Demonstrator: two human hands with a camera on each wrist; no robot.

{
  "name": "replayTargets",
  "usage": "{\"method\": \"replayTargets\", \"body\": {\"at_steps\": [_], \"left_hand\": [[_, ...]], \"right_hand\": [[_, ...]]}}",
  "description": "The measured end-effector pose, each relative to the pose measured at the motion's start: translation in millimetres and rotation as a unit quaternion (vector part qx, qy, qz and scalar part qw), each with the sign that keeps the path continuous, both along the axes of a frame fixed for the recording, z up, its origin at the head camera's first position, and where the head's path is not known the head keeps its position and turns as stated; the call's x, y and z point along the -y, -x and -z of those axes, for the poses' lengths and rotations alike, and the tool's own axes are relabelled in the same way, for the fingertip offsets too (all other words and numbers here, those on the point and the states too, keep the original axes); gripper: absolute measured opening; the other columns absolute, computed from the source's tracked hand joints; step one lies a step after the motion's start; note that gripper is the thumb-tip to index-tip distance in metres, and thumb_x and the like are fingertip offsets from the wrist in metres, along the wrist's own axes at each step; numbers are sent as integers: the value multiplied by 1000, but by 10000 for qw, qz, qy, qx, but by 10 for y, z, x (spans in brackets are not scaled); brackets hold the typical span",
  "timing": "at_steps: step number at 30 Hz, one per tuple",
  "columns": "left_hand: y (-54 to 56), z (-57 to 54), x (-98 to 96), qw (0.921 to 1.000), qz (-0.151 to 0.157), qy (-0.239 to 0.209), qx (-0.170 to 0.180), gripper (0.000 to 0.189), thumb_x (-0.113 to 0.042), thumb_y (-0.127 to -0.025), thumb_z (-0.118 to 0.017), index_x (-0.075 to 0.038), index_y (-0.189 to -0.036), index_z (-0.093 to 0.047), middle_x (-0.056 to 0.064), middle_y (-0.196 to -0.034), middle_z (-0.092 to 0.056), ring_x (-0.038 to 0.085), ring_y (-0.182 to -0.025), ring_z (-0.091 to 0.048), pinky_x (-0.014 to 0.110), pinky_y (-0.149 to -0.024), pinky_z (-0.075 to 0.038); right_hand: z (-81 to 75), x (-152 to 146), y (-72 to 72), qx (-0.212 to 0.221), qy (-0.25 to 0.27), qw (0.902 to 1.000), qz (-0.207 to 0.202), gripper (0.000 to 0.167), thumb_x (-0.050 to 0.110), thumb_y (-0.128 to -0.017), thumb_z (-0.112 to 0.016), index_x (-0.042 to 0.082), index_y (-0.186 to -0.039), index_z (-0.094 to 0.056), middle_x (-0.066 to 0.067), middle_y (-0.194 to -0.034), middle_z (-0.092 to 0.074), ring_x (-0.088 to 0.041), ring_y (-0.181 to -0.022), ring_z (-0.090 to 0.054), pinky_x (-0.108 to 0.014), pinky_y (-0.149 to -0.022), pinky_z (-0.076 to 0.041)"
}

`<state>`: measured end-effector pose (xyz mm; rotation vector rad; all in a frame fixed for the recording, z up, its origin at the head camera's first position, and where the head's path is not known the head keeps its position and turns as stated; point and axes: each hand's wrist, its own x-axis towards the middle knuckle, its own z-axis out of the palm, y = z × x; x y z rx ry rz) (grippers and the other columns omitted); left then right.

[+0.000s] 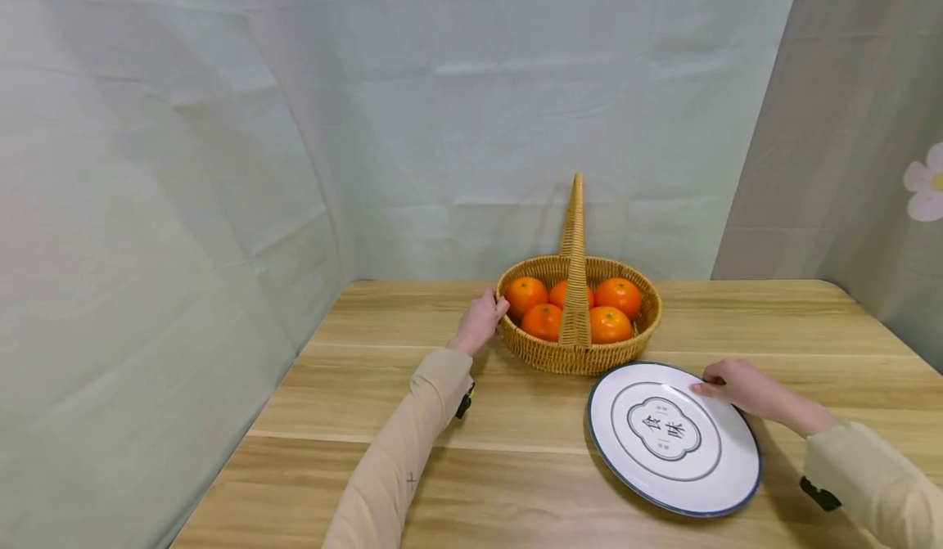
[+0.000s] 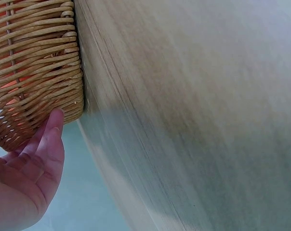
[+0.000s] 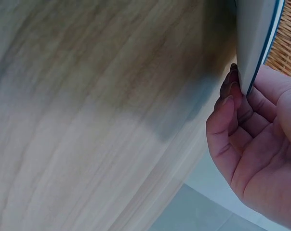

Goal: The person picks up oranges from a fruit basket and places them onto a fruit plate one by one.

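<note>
A wicker basket (image 1: pixel 548 357) with a tall arched handle stands toward the back of the wooden table, holding several oranges (image 1: pixel 610 325). At its left end, my left hand (image 1: pixel 479 320) grips the rim, thumb at the top edge. The left wrist view shows that hand's fingers (image 2: pixel 54 132) against the outside of the weave. In front of the basket and to its right is a round white plate (image 1: pixel 663 471) with a dark blue edge and printed characters. My right hand (image 1: pixel 751 389) pinches the plate's far right edge, thumb on top and fingers (image 3: pixel 222 120) underneath.
The wood-grain table (image 1: pixel 309 467) ends at a pale cloth backdrop (image 1: pixel 457 123) behind and on the left. A greyer cloth (image 1: pixel 796 164) with a flower print hangs at the right. The plate's far edge lies close to the basket's front.
</note>
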<state>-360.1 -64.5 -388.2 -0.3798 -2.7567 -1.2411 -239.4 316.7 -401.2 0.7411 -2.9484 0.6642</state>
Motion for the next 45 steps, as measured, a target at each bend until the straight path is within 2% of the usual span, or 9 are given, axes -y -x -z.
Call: {"method": "replayTargets", "body": {"at_steps": [19, 32, 38, 45], "left_hand": [[10, 16, 1, 10000, 2, 73, -2, 19, -18, -95, -39, -2, -104, -43, 11, -73, -51, 19, -58, -53, 27, -52, -46], [-7, 8, 0, 9999, 108, 26, -21, 19, -17, -94, -37, -1, -105, -42, 10, -69, -48, 19, -58, -52, 28, -52, -46], [-1, 6, 1, 9999, 117, -74, 41, 20, -17, -94, -38, -1, -105, -42, 11, -71, -48, 23, -62, -54, 28, -53, -46], [16, 12, 0, 10000, 36, 4, 76, 22, -18, -93, -38, -1, -107, -43, 11, -73, -49, 20, -60, -53, 28, -53, -46]], "right_hand": [[18, 101, -2, -9, -1, 10000, -80, 27, 18, -84, -64, 14, -61, -51, 11, -53, -37, -2, -47, -32, -21, -43, -29], [-19, 156, -25, 239, 5, 9996, -128, 24, 19, -85, -63, 14, -63, -54, 10, -54, -42, -3, -48, -36, -22, -43, -32], [-24, 190, -16, 270, 6, 9995, -160, 24, 19, -85, -63, 14, -63, -55, 10, -53, -42, -3, -47, -38, -22, -43, -34], [-25, 229, -19, 371, 90, 9991, -158, 26, 20, -86, -63, 13, -63, -53, 9, -52, -40, -4, -43, -38, -22, -40, -34]]}}
